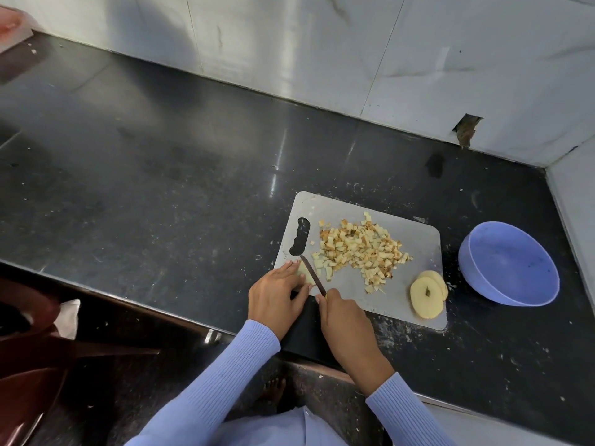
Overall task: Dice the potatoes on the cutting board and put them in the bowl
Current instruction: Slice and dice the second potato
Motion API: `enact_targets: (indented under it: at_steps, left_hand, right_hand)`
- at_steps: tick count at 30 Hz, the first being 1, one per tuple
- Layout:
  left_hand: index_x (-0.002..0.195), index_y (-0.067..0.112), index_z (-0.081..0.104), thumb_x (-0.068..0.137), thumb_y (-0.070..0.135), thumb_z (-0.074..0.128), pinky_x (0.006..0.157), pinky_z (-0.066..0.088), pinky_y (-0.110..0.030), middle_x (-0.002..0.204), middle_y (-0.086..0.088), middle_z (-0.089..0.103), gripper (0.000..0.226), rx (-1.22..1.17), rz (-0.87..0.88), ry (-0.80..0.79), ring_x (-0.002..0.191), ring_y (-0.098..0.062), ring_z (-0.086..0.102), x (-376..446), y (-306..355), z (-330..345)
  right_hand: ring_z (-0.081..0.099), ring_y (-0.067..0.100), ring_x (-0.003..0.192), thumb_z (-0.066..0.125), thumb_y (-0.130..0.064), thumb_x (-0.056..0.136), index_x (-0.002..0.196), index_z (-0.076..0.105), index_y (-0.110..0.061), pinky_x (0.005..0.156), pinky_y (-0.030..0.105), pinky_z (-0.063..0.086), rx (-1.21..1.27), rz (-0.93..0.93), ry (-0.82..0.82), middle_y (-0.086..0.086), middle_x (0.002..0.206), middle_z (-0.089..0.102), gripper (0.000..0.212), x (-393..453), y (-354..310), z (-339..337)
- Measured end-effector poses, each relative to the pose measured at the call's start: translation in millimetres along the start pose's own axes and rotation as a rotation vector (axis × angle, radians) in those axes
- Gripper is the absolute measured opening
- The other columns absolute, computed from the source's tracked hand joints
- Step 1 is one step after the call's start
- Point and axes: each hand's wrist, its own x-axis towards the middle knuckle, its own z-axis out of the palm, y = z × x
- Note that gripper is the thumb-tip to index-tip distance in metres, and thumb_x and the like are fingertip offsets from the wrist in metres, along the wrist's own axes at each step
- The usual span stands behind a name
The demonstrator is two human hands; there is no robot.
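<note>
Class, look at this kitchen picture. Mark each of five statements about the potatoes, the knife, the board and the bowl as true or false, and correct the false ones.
1. The bowl already holds diced potato. False: it looks empty; the diced potato lies in a heap on the cutting board.
2. The right hand holds the knife. True.
3. The left hand rests on a potato piece at the board's near left corner. True.
4. The bowl stands to the left of the board. False: it stands to the right, on the counter.
5. The potato slices lie uncut at the board's near right corner. True.
</note>
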Motion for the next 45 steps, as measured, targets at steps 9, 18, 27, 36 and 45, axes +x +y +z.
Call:
enact_targets:
  at_steps: [9,18,27,36,45]
  left_hand:
    - [0.069,0.017,0.075,0.058,0.015,0.089,0.066,0.054,-0.025,0.097,-0.001,0.073,0.018,-0.019,-0.065,0.007,0.089,-0.014,0.070,-0.1,2.1,2.6]
    - [0.072,0.017,0.076,0.062,0.020,0.088,0.065,0.055,-0.028,0.098,0.000,0.073,0.016,-0.022,-0.100,0.003,0.090,-0.015,0.070,-0.1,2.5,1.4]
    - [0.079,0.013,0.076,0.075,0.025,0.079,0.072,0.057,-0.035,0.114,0.000,0.067,0.013,-0.005,-0.200,-0.117,0.097,-0.018,0.068,4.8,3.8,-1.9]
    - [0.080,0.014,0.076,0.078,0.027,0.076,0.078,0.053,-0.032,0.116,0.004,0.066,0.013,-0.017,-0.202,-0.137,0.106,-0.012,0.064,3.6,3.6,-4.7]
    - [0.088,0.016,0.077,0.079,0.030,0.075,0.078,0.054,-0.032,0.116,0.004,0.066,0.017,-0.023,-0.230,-0.156,0.101,-0.016,0.066,5.1,4.2,-8.1]
  right_hand:
    - [0.060,0.031,0.092,0.024,-0.034,0.105,0.105,0.042,-0.011,0.063,0.032,0.035,-0.043,0.000,-0.054,0.011,0.101,0.061,0.029,0.8,-1.1,-2.1]
    - [0.061,0.024,0.091,0.025,-0.035,0.104,0.107,0.041,-0.015,0.067,0.031,0.039,-0.079,0.061,-0.134,0.003,0.091,0.057,0.026,-34.1,20.6,-1.5]
    - [0.061,0.027,0.091,0.026,-0.037,0.104,0.102,0.041,-0.015,0.065,0.032,0.036,-0.051,0.082,-0.100,0.007,0.097,0.062,0.027,-32.5,14.1,-2.3]
    - [0.061,0.024,0.087,0.025,-0.039,0.104,0.094,0.036,-0.020,0.065,0.031,0.037,-0.019,0.097,-0.084,-0.002,0.080,0.049,0.024,-43.2,24.8,-1.4]
    - [0.046,0.018,0.070,0.027,-0.041,0.103,0.093,0.042,-0.020,0.061,0.033,0.033,0.040,0.022,0.000,-0.004,0.075,0.048,0.028,-24.8,15.0,-9.9]
